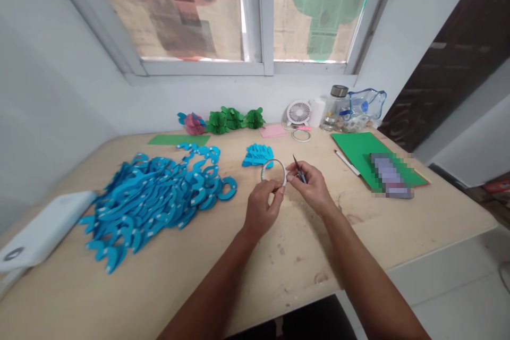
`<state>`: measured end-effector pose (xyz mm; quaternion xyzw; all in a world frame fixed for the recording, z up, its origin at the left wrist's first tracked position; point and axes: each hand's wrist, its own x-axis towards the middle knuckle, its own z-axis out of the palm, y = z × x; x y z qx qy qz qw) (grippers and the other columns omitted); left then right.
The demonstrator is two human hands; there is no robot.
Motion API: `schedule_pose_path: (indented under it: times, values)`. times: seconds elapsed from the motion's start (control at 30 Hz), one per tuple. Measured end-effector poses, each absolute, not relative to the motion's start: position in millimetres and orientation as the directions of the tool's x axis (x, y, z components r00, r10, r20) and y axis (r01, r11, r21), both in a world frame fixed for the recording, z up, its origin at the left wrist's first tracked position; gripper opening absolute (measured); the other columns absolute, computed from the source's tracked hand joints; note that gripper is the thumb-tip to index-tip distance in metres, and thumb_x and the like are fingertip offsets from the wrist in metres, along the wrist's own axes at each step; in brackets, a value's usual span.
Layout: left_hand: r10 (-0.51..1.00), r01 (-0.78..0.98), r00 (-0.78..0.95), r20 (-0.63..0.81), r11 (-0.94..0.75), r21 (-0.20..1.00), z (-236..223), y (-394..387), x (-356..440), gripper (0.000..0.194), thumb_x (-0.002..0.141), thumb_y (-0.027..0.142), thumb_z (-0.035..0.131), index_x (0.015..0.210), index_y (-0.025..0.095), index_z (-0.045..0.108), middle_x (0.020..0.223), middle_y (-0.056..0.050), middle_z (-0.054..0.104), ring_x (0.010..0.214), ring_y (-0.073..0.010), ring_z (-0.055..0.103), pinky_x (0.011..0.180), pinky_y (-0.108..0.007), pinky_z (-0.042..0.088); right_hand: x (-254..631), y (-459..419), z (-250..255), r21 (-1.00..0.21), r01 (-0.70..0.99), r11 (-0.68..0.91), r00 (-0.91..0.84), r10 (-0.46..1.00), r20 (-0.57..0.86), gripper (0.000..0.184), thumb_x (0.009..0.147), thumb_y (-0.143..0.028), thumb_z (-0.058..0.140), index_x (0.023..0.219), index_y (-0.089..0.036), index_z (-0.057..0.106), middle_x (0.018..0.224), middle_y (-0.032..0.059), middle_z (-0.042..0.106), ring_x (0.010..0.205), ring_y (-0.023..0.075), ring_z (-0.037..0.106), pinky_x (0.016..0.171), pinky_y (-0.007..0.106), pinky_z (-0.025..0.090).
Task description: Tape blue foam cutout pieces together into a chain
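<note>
Left hand [263, 206] pinches the tape roll [285, 172] at six o'clock on its rim, at the blue paper bundle's [258, 154] four o'clock; probably light, stiff, tacky-faced, best held by its edges. Right hand [313, 187] grips dark scissors [298, 168].

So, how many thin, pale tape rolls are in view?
2: one tape roll in the left hand, another flat on the table before the white fan. The blue paper pile could hide more.
</note>
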<state>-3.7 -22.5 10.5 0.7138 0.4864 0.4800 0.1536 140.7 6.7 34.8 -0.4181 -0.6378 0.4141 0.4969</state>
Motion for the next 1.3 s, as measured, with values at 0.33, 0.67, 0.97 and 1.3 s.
schedule_pose_path:
  times: [0.33, 0.67, 0.97, 1.3]
  values:
    - [0.849, 0.531, 0.069, 0.524, -0.476, 0.701, 10.2, -19.9, -6.3, 0.018, 0.083, 0.029, 0.045, 0.076, 0.019, 0.058, 0.070, -0.003, 0.062, 0.069, -0.0162, 0.058, 0.065, -0.027, 0.044, 135.4, 4.4, 36.0, -0.943, 0.091, 0.320, -0.157, 0.940, 0.304, 0.025, 0.072, -0.030, 0.059, 0.095, -0.020, 0.055, 0.071, -0.0007, 0.055, 0.062, 0.0116, 0.049, 0.056, 0.023, 0.038]
    - [0.850, 0.545, 0.074, 0.521, -0.472, 0.693, 12.2, -20.9, -6.8, 0.020, 0.085, 0.027, 0.042, 0.092, 0.020, 0.059, 0.066, 0.000, 0.059, 0.063, -0.0143, 0.055, 0.059, -0.024, 0.040, 132.5, 5.3, 30.5, -0.939, 0.120, 0.322, -0.084, 0.946, 0.313, 0.027, 0.070, -0.028, 0.061, 0.095, -0.020, 0.058, 0.073, 0.0012, 0.059, 0.057, 0.0109, 0.046, 0.052, 0.023, 0.038]
    - [0.858, 0.526, 0.091, 0.505, -0.473, 0.707, 9.5, -20.0, -6.5, 0.023, 0.086, 0.027, 0.040, 0.098, 0.020, 0.058, 0.067, 0.000, 0.059, 0.061, -0.0137, 0.054, 0.058, -0.024, 0.040, 131.7, 5.3, 29.2, -0.911, 0.215, 0.353, -0.046, 0.935, 0.351, 0.022, 0.071, -0.029, 0.059, 0.090, -0.019, 0.062, 0.074, 0.0015, 0.061, 0.053, 0.0098, 0.043, 0.051, 0.023, 0.037]
    - [0.870, 0.504, 0.095, 0.483, -0.461, 0.730, 11.3, -20.5, -6.1, 0.023, 0.086, 0.027, 0.039, 0.097, 0.020, 0.058, 0.066, 0.001, 0.057, 0.060, -0.0130, 0.052, 0.055, -0.023, 0.038, 130.2, 4.4, 31.2, -0.929, 0.167, 0.329, -0.069, 0.944, 0.322, 0.015, 0.069, -0.030, 0.061, 0.076, -0.019, 0.055, 0.064, -0.0024, 0.050, 0.053, 0.0086, 0.039, 0.048, 0.021, 0.032]
